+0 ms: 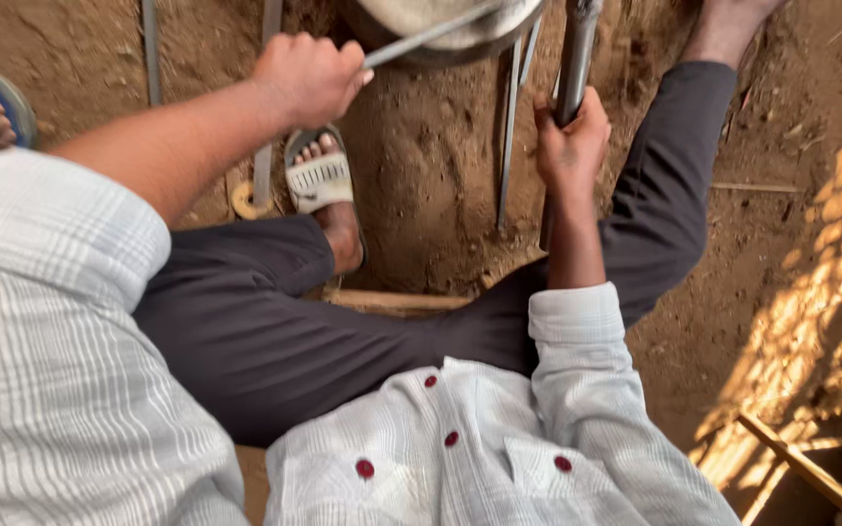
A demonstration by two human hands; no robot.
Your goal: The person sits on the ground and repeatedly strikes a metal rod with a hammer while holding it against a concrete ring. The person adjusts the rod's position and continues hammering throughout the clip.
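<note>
Head view: both hands [309, 78] [569, 146] fisted around metal rods [421, 37] [575, 58].

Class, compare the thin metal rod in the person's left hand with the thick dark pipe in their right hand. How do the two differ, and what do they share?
The thin metal rod is slender and pale grey; the thick dark pipe is far wider and darker. The rod slants towards the round object at the top; the pipe stands nearly upright over the dirt ground. The left hand closes over the rod's end; the right hand grips the pipe partway along. Both are held in fists.
</note>
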